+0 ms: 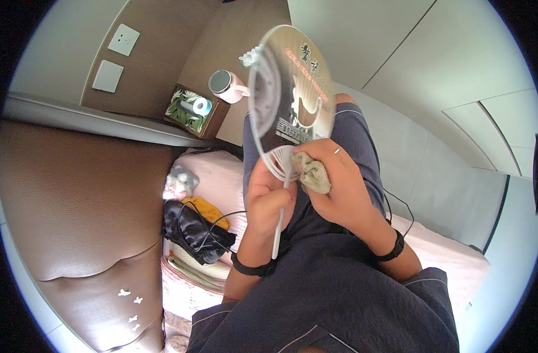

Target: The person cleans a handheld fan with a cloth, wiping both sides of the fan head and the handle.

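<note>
In front of my lap, a round plastic hand fan (295, 88) bearing print and writing is held up with its face tilted. My left hand (271, 198) is closed around its white handle (278, 234), just below the ribbed base of the fan. A crumpled beige-green cloth (313, 173) is bunched in my right hand (339, 185), whose fingers and cloth touch the fan's lower edge. The fan partly hides the pink mug's handle and my left thigh.
A pink lidded mug (227, 88) and a leaf-patterned box (190, 110) stand on a wooden surface. Left lie black satin fabric (198, 231), yellow cloth (209, 212) and a dark cable on pink bedding (216, 170). A brown padded headboard (88, 198) borders the bed; pale cabinets (427, 57) stand at right.
</note>
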Demonstrator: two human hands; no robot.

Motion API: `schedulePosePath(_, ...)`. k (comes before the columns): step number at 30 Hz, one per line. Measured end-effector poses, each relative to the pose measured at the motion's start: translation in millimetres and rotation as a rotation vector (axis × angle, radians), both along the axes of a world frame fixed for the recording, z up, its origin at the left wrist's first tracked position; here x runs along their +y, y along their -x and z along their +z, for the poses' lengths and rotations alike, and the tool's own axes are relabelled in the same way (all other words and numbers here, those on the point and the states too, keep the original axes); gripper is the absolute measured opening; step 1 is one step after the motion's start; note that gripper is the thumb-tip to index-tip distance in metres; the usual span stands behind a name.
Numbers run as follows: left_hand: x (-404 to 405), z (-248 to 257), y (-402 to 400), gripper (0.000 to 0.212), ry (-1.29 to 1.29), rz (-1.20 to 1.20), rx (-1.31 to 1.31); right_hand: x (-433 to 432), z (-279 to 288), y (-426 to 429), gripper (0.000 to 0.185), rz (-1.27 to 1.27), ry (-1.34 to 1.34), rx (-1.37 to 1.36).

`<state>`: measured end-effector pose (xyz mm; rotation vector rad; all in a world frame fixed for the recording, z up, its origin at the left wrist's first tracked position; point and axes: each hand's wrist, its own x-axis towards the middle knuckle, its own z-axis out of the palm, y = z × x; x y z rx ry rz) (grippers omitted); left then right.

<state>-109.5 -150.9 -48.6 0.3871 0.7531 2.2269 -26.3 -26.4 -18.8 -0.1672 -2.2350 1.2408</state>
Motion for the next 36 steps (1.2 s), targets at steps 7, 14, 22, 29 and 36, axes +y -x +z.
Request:
schedulePosePath(7,-2,-2,-1,0.083,0.199,-0.056,0.057,6,-7,0,0.045,-0.048,0.012,-0.078)
schedulePosePath(14,0,0,-8,0.083,0.151,-0.175,-0.036,11,-4,3,0.038,-0.134,0.070,-0.122)
schedulePosePath(22,1,-3,-9,0.087,0.192,-0.150,-0.009,6,-12,-1,0.042,-0.034,0.019,-0.044)
schedulePosePath(29,4,-5,-11,0.090,0.163,-0.138,0.049,6,-6,0,0.041,-0.068,0.007,-0.028)
schedulePosePath(36,8,-3,-15,0.091,0.149,-0.131,0.019,11,1,2,0.039,-0.148,-0.002,-0.032)
